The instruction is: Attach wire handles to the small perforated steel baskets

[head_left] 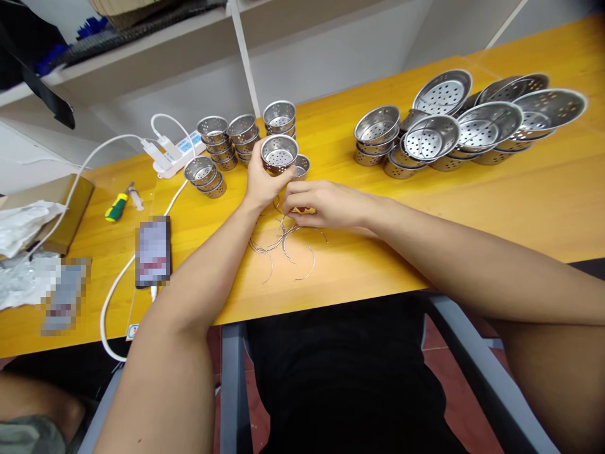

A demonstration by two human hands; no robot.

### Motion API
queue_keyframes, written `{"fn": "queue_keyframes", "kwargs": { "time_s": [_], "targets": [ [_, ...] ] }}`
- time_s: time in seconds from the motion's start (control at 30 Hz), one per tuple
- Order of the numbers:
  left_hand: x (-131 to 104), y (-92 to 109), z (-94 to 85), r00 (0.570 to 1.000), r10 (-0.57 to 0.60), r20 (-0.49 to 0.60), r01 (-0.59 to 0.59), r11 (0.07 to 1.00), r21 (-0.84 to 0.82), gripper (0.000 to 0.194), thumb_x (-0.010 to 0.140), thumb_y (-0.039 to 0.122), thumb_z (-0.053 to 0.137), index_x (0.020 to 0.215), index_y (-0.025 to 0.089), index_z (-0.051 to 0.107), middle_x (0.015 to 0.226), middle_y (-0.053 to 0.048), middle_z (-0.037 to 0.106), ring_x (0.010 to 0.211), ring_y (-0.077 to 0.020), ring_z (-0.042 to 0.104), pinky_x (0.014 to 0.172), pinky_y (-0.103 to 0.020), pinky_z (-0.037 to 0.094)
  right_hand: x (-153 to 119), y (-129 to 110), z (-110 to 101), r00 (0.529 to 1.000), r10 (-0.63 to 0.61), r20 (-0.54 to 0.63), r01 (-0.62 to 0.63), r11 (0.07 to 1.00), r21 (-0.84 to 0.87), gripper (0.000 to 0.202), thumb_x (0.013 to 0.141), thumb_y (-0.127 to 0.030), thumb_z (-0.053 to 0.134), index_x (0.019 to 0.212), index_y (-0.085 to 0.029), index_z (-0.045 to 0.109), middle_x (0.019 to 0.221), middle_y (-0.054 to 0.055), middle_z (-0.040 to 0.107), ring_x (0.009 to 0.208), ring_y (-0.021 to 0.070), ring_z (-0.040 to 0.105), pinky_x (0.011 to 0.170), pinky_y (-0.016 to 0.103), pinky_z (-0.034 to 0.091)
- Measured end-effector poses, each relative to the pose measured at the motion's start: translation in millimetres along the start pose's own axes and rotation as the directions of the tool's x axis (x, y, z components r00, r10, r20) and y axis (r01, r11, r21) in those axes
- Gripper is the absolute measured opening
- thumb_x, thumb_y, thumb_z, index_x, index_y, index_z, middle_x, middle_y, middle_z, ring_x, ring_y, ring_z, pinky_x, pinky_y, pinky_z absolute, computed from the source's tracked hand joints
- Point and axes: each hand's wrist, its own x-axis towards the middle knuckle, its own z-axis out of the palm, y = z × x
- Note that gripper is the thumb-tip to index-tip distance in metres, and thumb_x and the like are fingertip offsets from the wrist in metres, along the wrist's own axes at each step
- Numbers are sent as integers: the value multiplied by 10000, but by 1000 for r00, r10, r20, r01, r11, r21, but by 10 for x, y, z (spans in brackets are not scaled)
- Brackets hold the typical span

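Note:
My left hand (265, 180) is wrapped round a small perforated metal cup (279, 153), its open top facing up. Just right of it and lower, my right hand (321, 203) has its fingers pinched together over the thin wires; what lies between the fingertips is too small to make out. Several curved thin metal wires (271, 246) lie on the yellow table (331, 265) below my hands. Another perforated cup (301, 166) stands behind my right fingers, partly hidden. Close behind the held cup rises a stack of cups (279, 116).
More cup stacks (212, 129) stand at the back left, beside a white power strip (177, 154). Larger perforated cups (432, 139) are piled at the right. On the left lie a phone (154, 252) with a white cable and a green-yellow screwdriver (117, 207).

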Motion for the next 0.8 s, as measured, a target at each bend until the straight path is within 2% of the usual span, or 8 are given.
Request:
{"fn": "queue_keyframes", "kwargs": {
  "time_s": [0.13,0.23,0.3,0.37,0.43,0.5,0.63,0.8],
  "targets": [
    [-14,0,4,1000,13,-11,-13,1000,-2,1067,884,912,914,1663,337,467,1611,-117,696,1584,-373,703,1442,-611,520,16,-42,-15,1000,11,-22,-11,1000,-1,94,1116,-174,653,1082,-229,720,1086,66,759,916,201,682,841,336,556],
    [-17,47,17,1000,28,-12,-28,999,-38,1078,878,915,917,1670,364,438,1592,-103,688,1557,-359,721,1412,-606,554,37,-80,-41,987,41,-156,-38,999,20,110,1109,-161,634,1094,-239,710,1022,44,734,849,190,654,791,340,551],
    [-15,122,18,999,31,11,-31,999,-36,1078,882,910,918,1681,377,429,1590,-101,684,1556,-354,727,1406,-607,564,38,-68,-69,951,116,-287,-110,993,35,87,1127,-214,649,1124,-254,726,998,39,720,827,201,654,776,361,568],
    [-13,214,12,999,32,35,-32,999,-13,1063,903,892,915,1693,374,428,1602,-108,680,1580,-358,715,1428,-617,545,19,2,-100,889,232,-395,-228,972,59,72,1151,-318,687,1154,-270,742,967,38,712,803,216,651,766,390,591],
    [-14,294,7,998,42,40,-42,999,0,1039,918,873,918,1680,355,437,1603,-116,680,1601,-370,700,1450,-632,518,-16,130,-127,821,340,-459,-335,937,95,171,1169,-447,722,1170,-277,748,906,29,691,751,221,629,738,411,607],
    [-18,340,16,997,66,42,-66,998,-5,1024,912,874,925,1643,340,446,1584,-119,685,1596,-378,701,1450,-635,514,-56,280,-144,776,397,-490,-393,912,116,285,1171,-561,741,1161,-276,749,844,16,656,696,215,599,709,420,616],
    [-32,347,83,984,160,82,-157,987,-42,1042,895,937,893,1610,347,417,1536,-104,677,1504,-354,747,1375,-614,581,-94,460,-153,733,438,-521,-449,886,113,379,1142,-652,774,1129,-273,765,820,20,638,702,225,607,727,443,645],
    [-77,365,172,968,207,144,-205,978,-29,1166,867,939,918,1706,396,318,1580,-93,636,1470,-335,763,1338,-592,610,-67,446,-137,707,470,-528,-490,864,114,424,1094,-688,836,1091,-267,797,799,22,635,732,241,648,779,463,677]
  ]
}}
